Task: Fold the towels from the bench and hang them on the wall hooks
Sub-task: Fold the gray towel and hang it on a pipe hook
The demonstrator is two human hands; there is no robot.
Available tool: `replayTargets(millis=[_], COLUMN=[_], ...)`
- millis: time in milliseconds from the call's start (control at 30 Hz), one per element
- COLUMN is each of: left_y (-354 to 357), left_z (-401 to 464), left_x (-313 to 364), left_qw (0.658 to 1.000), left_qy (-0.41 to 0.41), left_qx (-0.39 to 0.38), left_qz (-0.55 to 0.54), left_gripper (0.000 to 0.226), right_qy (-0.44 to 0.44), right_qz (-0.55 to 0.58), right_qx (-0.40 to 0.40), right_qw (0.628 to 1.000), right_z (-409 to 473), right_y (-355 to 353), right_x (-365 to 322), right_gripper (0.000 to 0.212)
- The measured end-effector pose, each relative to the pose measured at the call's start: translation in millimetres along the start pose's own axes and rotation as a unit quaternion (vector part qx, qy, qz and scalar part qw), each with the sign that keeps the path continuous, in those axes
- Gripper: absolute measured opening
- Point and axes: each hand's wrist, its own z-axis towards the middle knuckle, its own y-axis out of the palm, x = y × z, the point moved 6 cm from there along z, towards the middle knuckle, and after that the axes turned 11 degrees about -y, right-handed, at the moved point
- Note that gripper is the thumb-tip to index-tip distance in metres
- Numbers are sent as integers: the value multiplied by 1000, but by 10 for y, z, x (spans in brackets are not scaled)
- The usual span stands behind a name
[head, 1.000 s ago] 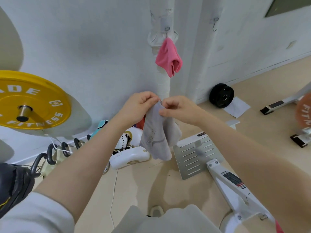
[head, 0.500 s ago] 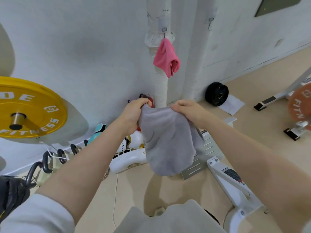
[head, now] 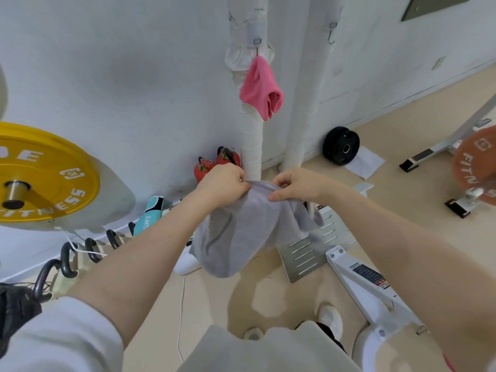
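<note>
A grey towel [head: 241,232] hangs in front of me, doubled over and drooping toward the floor. My left hand [head: 222,183] pinches its top edge on the left, and my right hand [head: 298,183] pinches the same edge a short way to the right. Above them a pink towel [head: 260,89] hangs from a hook [head: 257,42] on the wrapped white pipe. A second hook [head: 332,29] on the wall to the right carries nothing.
A yellow weight plate [head: 45,173] on a bar juts in from the left. Kettlebell handles [head: 67,259] line the wall base. A white machine frame [head: 362,285] and its metal footplate [head: 306,251] lie right of my feet. A black plate [head: 341,145] leans on the wall.
My hands first spread the grey towel wide, then drew back closer together along its top edge. The towel now hangs bunched and folded over.
</note>
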Motion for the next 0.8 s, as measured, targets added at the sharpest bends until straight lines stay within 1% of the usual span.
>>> replayTargets(millis=[33, 100, 133, 167, 200, 267, 300, 333, 367, 400, 433, 467, 500, 533, 567, 600, 633, 667, 700, 733, 767, 800], left_y=[19, 42, 32, 10, -20, -51, -47, -36, -23, -11, 0, 3, 1, -4, -5, 1, 18, 39, 66, 95, 133, 173], left_z=[21, 81, 111, 148, 176, 218, 240, 257, 269, 281, 294, 299, 309, 314, 323, 334, 351, 368, 391, 413, 436, 460], left_x=[-2, -54, -95, -147, -200, -276, -288, -283, -261, -222, -170, -107, -46, 15, 67, 112, 152, 193, 237, 287, 341, 404], left_qw=[1000, 997, 993, 988, 981, 972, 971, 970, 968, 967, 966, 964, 963, 960, 958, 956, 955, 955, 956, 957, 959, 960], left_qy=[-5, -29, -46, -64, -82, -106, -109, -111, -113, -114, -113, -112, -112, -111, -113, -114, -117, -119, -120, -122, -125, -126], left_qx=[22, 66, 87, 107, 125, 143, 145, 143, 138, 135, 135, 139, 146, 155, 163, 168, 172, 173, 174, 173, 171, 168], left_qz=[-1, -32, -61, -94, -123, -153, -157, -164, -174, -183, -190, -194, -199, -203, -207, -211, -212, -208, -204, -197, -191, -187], left_gripper=[27, 22, 20, 20, 21, 22, 21, 21, 20, 19, 18, 17, 17, 17, 17, 15, 14, 13, 13, 14, 16, 17], right_qy=[0, 5, 11, 26, 36, 56, 73, 97, 128, 172, 207, 215, 215, 203, 186, 175, 172, 175, 190, 209, 225, 225], right_qz=[-7, -23, -11, 25, 61, 111, 123, 142, 178, 219, 237, 146, 25, -99, -169, -209, -216, -221, -149, -36, 114, 238], right_qx=[14, 34, 36, 27, 17, 3, 23, 63, 114, 167, 201, 210, 189, 180, 210, 241, 266, 250, 250, 241, 244, 247], right_qw=[1000, 999, 999, 999, 997, 992, 989, 983, 969, 946, 928, 943, 958, 957, 945, 932, 924, 926, 938, 947, 936, 912], right_z=[-8, -52, -92, -124, -168, -227, -229, -231, -212, -202, -188, -199, -195, -195, -215, -277, -315, -334, -345, -365, -392, -430], right_y=[-32, -121, -172, -217, -256, -328, -377, -437, -504, -560, -593, -667, -721, -789, -873, -947, -1002, -1055, -1110, -1145, -1150, -1184], right_x=[30, 85, 114, 200, 274, 406, 471, 513, 591, 685, 752, 780, 789, 786, 786, 769, 809, 831, 926, 1011, 1076, 1124], right_gripper=[22, 10, 5, 6, 2, 15, 11, 2, 14, 22, 24, 24, 23, 22, 22, 23, 23, 21, 18, 18, 22, 27])
